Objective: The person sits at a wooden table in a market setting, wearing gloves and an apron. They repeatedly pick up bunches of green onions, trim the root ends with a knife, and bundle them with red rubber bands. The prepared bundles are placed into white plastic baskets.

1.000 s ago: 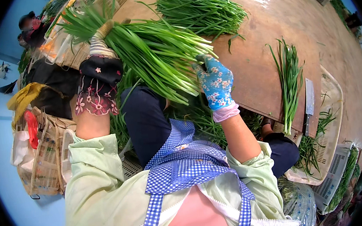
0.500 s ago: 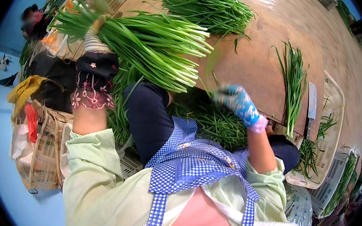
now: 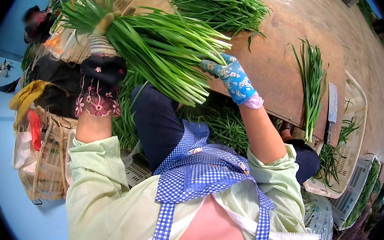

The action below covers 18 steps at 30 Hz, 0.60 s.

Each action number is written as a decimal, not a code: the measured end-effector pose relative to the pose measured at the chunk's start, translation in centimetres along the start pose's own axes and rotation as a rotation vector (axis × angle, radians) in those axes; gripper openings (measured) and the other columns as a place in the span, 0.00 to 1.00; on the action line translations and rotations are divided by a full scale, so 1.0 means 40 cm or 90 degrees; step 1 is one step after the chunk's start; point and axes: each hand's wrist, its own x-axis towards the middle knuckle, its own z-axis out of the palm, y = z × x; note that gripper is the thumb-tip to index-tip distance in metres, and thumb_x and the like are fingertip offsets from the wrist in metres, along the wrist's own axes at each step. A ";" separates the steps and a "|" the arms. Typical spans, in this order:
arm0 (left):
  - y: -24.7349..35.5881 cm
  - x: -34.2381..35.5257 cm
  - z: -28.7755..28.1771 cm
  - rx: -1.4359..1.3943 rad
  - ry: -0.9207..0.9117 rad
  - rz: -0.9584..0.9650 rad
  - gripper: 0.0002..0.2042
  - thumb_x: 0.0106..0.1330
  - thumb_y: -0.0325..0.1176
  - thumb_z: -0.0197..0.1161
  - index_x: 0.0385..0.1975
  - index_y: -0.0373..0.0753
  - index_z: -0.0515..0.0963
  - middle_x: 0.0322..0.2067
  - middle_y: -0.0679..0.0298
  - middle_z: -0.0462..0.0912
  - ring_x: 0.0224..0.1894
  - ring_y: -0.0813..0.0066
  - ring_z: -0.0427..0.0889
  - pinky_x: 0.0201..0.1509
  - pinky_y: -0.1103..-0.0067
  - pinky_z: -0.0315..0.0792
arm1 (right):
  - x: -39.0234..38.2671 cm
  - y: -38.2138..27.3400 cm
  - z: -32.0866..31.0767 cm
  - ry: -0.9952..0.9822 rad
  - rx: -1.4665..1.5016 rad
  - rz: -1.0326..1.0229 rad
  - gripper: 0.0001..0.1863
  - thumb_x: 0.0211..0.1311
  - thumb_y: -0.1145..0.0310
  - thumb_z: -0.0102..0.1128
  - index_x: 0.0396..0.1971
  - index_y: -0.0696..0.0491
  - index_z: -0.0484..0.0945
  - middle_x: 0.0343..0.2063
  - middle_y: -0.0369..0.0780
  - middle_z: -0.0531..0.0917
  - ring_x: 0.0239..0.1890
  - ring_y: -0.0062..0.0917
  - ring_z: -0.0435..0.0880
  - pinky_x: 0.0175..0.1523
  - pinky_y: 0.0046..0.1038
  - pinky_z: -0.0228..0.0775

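A thick bunch of garlic chives [image 3: 160, 49] is raised above my left knee, its pale stem ends pointing right. My left hand [image 3: 104, 27], in a tan glove with a dark embroidered cuff, is wrapped round the leafy part of the bunch. My right hand [image 3: 233, 77], in a blue floral glove, is at the white stem ends with its fingers closed on some of them; the fingertips are partly hidden. A smaller bundle of chives [image 3: 312, 89] lies on the brown board [image 3: 271, 81], beside a knife [image 3: 332, 110] with a dark handle.
A large chive pile [image 3: 218, 8] covers the board's far side. Loose cut leaves [image 3: 222, 126] lie below, between my legs. A pale plastic basket [image 3: 358, 119] stands right, with another crate [image 3: 356, 192] nearer. Stacked crates [image 3: 49, 164] and dark cloth are left. Another person [image 3: 35, 24] is far left.
My right hand has moved up and left, from beside the bunch to its stem ends. The bunch has shifted slightly, still in my left hand.
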 end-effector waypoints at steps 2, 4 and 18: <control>0.010 0.004 -0.023 0.018 -0.010 0.004 0.11 0.56 0.32 0.62 0.36 0.35 0.75 0.41 0.48 0.80 0.34 0.55 0.81 0.37 0.64 0.78 | -0.004 -0.005 0.035 0.026 0.092 0.067 0.14 0.55 0.72 0.60 0.41 0.60 0.78 0.34 0.37 0.82 0.35 0.18 0.77 0.44 0.22 0.68; 0.007 0.005 -0.029 0.022 -0.020 0.016 0.11 0.56 0.33 0.62 0.36 0.34 0.75 0.40 0.48 0.80 0.35 0.55 0.81 0.38 0.65 0.78 | -0.006 0.020 0.036 0.063 0.061 0.086 0.15 0.55 0.72 0.60 0.43 0.60 0.77 0.35 0.36 0.82 0.36 0.18 0.77 0.44 0.22 0.68; 0.024 -0.001 -0.009 -0.036 -0.111 -0.027 0.12 0.55 0.31 0.63 0.36 0.34 0.74 0.43 0.45 0.78 0.42 0.47 0.79 0.45 0.59 0.76 | -0.033 0.003 0.058 0.064 0.005 0.024 0.20 0.55 0.77 0.59 0.49 0.60 0.72 0.40 0.38 0.80 0.39 0.17 0.77 0.45 0.21 0.69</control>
